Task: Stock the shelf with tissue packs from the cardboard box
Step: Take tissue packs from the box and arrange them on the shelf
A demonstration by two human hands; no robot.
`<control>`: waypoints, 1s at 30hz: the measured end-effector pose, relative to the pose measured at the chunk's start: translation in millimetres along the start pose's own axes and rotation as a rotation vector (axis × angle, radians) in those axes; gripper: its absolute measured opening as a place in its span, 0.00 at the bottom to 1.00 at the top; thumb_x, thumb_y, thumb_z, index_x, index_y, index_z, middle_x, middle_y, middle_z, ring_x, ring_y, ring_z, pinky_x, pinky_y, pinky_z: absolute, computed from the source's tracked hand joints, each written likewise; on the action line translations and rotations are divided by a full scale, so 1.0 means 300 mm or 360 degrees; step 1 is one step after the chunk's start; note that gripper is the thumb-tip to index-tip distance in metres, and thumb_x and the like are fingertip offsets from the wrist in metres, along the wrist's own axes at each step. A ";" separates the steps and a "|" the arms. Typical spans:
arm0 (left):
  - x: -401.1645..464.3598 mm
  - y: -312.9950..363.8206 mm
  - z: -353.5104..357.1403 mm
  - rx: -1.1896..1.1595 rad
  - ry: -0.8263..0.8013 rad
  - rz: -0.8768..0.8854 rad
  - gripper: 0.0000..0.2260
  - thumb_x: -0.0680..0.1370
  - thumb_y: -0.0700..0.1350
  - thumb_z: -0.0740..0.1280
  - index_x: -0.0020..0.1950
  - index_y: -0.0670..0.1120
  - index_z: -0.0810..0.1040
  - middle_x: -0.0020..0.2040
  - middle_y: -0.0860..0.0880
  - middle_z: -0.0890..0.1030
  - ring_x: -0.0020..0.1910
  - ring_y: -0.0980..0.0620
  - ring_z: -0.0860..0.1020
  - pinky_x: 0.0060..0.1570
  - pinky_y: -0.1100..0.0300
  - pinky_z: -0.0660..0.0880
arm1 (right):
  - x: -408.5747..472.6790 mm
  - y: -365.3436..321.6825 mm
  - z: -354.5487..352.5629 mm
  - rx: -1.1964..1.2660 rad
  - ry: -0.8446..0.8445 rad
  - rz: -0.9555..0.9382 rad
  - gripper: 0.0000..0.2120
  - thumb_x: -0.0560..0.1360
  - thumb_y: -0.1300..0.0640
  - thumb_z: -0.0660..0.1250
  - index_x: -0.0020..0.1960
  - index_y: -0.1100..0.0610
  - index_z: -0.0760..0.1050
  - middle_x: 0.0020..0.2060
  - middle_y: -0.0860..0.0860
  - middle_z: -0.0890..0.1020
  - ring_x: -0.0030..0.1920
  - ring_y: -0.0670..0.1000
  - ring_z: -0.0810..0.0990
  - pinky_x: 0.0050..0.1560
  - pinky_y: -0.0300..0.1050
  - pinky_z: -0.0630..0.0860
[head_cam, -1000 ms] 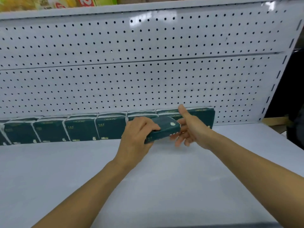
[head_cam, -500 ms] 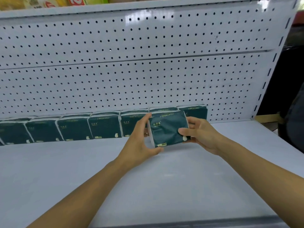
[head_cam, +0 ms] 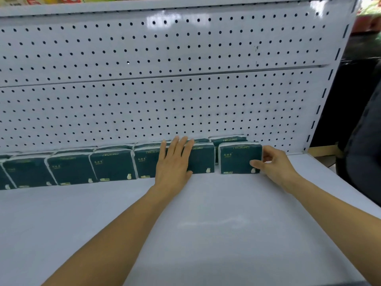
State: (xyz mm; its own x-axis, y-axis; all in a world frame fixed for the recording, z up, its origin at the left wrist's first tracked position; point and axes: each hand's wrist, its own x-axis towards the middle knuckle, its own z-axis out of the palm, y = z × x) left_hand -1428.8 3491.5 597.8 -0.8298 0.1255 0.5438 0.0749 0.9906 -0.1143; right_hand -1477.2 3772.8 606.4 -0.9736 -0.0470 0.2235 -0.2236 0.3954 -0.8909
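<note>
Dark green tissue packs [head_cam: 112, 166] with white edges stand upright in rows on the pale shelf [head_cam: 206, 223], against a white pegboard back [head_cam: 165, 89]. The left hand [head_cam: 175, 162] lies flat, fingers straight, pressing the front row. At the row's right end, the right hand [head_cam: 274, 166] pinches the end pack [head_cam: 239, 159].

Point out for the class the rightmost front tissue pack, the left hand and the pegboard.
rightmost front tissue pack [head_cam: 237, 159], head view, green front face
left hand [head_cam: 175, 162], head view, back of hand
pegboard [head_cam: 165, 104], head view, lower panel
</note>
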 end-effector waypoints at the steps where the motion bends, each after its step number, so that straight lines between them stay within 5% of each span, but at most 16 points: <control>1: 0.004 -0.003 0.009 0.0049 -0.0007 -0.0014 0.38 0.77 0.49 0.69 0.81 0.48 0.51 0.80 0.48 0.56 0.80 0.46 0.51 0.75 0.44 0.36 | 0.011 0.003 0.009 -0.0019 0.0033 -0.0018 0.14 0.75 0.65 0.70 0.58 0.55 0.75 0.48 0.53 0.80 0.39 0.44 0.78 0.36 0.32 0.72; 11: 0.001 -0.068 0.061 0.0144 0.0128 0.0051 0.35 0.70 0.42 0.77 0.75 0.46 0.67 0.71 0.47 0.72 0.73 0.44 0.69 0.75 0.42 0.54 | 0.060 0.033 0.087 -0.0164 0.0149 -0.0172 0.15 0.73 0.61 0.72 0.57 0.50 0.74 0.54 0.49 0.77 0.48 0.47 0.77 0.44 0.39 0.72; 24: -0.002 -0.059 0.027 0.0166 -0.0014 -0.0058 0.32 0.78 0.44 0.68 0.79 0.49 0.58 0.78 0.49 0.63 0.78 0.48 0.59 0.75 0.43 0.40 | 0.044 0.001 0.106 -0.0187 0.0170 -0.0122 0.17 0.76 0.63 0.69 0.61 0.52 0.69 0.50 0.49 0.76 0.37 0.42 0.77 0.36 0.33 0.70; 28: 0.006 -0.045 0.004 0.0157 -0.0124 -0.0072 0.32 0.80 0.48 0.64 0.80 0.50 0.51 0.80 0.51 0.56 0.79 0.49 0.53 0.75 0.42 0.36 | 0.054 0.000 0.101 -0.0192 0.0098 -0.0028 0.20 0.75 0.61 0.70 0.62 0.53 0.67 0.59 0.53 0.74 0.47 0.50 0.78 0.35 0.32 0.73; 30: 0.007 -0.034 -0.017 0.0154 -0.0184 -0.0077 0.33 0.81 0.52 0.63 0.81 0.50 0.48 0.80 0.50 0.53 0.80 0.49 0.49 0.74 0.41 0.36 | 0.046 -0.014 0.102 -0.0219 0.0088 0.0064 0.26 0.75 0.58 0.71 0.69 0.56 0.63 0.66 0.55 0.69 0.60 0.54 0.73 0.50 0.39 0.76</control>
State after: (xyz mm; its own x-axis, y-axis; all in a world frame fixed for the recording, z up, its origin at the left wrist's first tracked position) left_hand -1428.5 3482.0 604.4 -0.8896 0.0651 0.4520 -0.0159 0.9848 -0.1731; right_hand -1491.0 3742.5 601.3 -0.9767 0.0207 0.2137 -0.1723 0.5181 -0.8378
